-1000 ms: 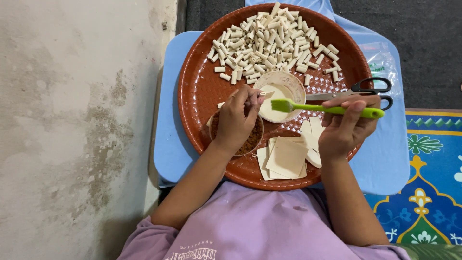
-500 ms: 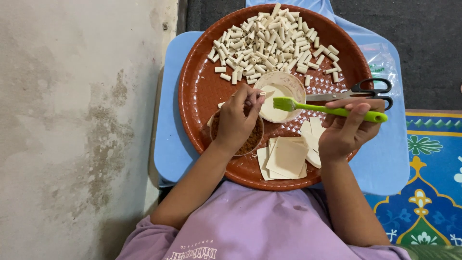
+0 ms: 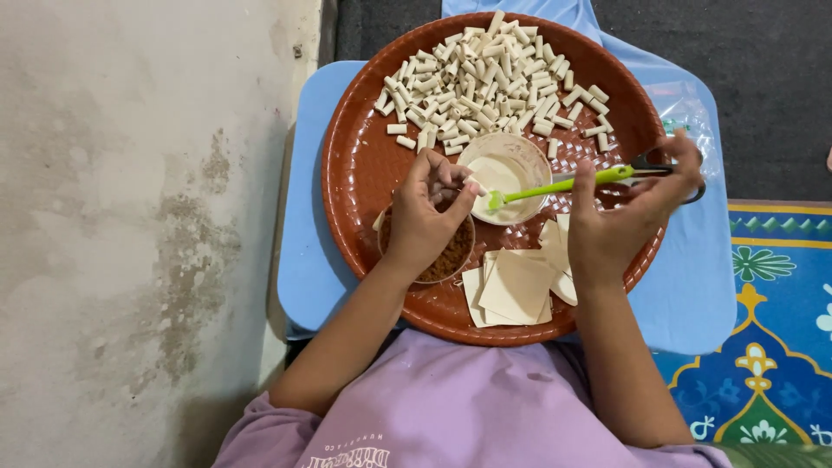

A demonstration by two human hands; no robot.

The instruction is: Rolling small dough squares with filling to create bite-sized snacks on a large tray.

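Round brown tray (image 3: 364,165) on blue surface (image 3: 303,243) beside stained wall (image 3: 130,217), right hand (image 3: 620,217) fingers gripping green brush (image 3: 563,184), left hand (image 3: 425,217) fingers pinching a small roll (image 3: 468,185).

A blotchy, stained grey wall (image 3: 130,217) fills the left side. A pale blue table (image 3: 693,295) stands just beside it — rounded corners, smooth top. Beyond the table lies a dark grey floor (image 3: 771,78). At lower right, a blue mat (image 3: 771,347) with yellow and green floral patterning — evenly lit.
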